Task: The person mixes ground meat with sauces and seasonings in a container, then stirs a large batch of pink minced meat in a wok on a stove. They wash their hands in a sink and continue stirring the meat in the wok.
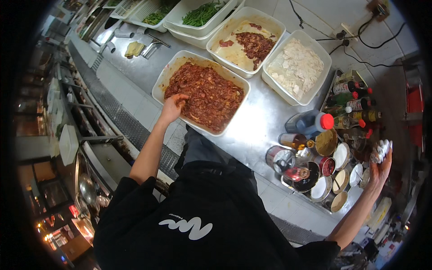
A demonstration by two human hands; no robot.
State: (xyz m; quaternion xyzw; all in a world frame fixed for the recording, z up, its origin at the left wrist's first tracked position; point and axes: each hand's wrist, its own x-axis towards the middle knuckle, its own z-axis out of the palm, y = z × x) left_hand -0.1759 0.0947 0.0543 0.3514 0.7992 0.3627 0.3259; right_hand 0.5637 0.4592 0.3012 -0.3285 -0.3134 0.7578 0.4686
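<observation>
Before me a white plastic tub (248, 88) holds reddish-brown shredded or sliced raw meat (206, 94). My left hand (174, 106) reaches over its near left rim, fingers loosely bent at the meat's surface, with nothing seen in its grasp. Far to the right, my right hand (380, 165) is raised beside the seasoning bowls. A lumpy white substance (382, 151) covers its fingers; whether it is held or only coats them I cannot tell. Nearest this hand are a bowl of white powder (356, 174) and several sauce bottles (361, 116).
Behind the meat stand a tub with less meat (254, 45), a tub of pale, whitish pieces (298, 67) and a tub of green vegetables (202, 13). A large red-capped jug (305, 123) stands right on the steel counter (256, 125). A yellow cloth (134, 49) lies left. Cables hang along the tiled wall.
</observation>
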